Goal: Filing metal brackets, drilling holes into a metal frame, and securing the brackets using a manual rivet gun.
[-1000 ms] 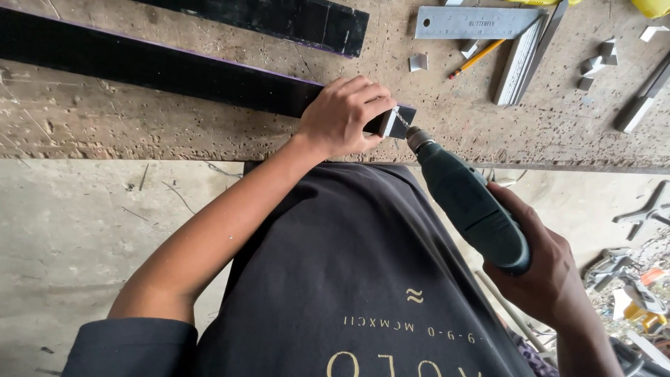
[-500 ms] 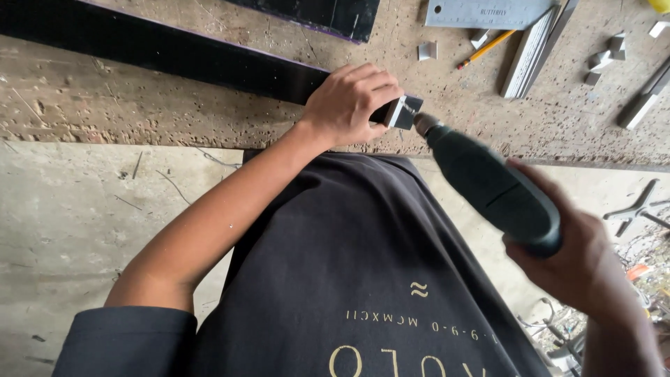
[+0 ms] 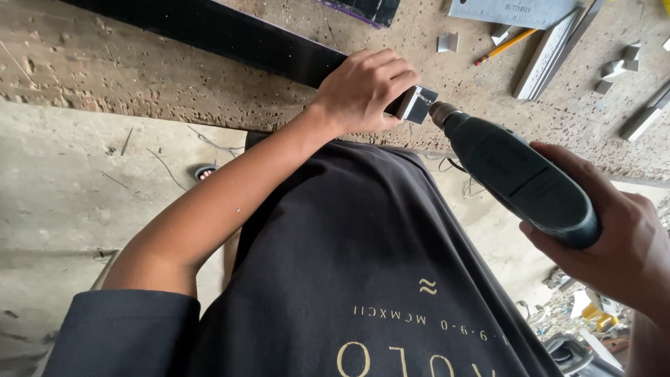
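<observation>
Left hand (image 3: 363, 91) clamps down on the end of a long black rectangular metal bar (image 3: 230, 38) lying on the worn, pitted wooden desk (image 3: 105, 77), fingers (image 3: 391, 73) wrapped tight over the bar just behind a small grey metal end piece (image 3: 419, 105) at its tip. Right hand (image 3: 614, 237), closed around the body of a dark green handheld power drill (image 3: 520, 174), holds the chuck nose right at the grey end piece, just right of the left fingers; bit not visible, so contact or depth can't be told. Judging from this, drilling into the bar end is at the start or under way, no finished hole shown, nothing fastened yet. Beyond the fingers, further up the desk: a yellow pencil (image 3: 504, 47), a steel ruler (image 3: 520, 10), pale metal strips (image 3: 551, 52), several small grey metal blocks (image 3: 618, 66) lying loose, well apart from the bar. A second dark panel (image 3: 363, 10) at top edge.
</observation>
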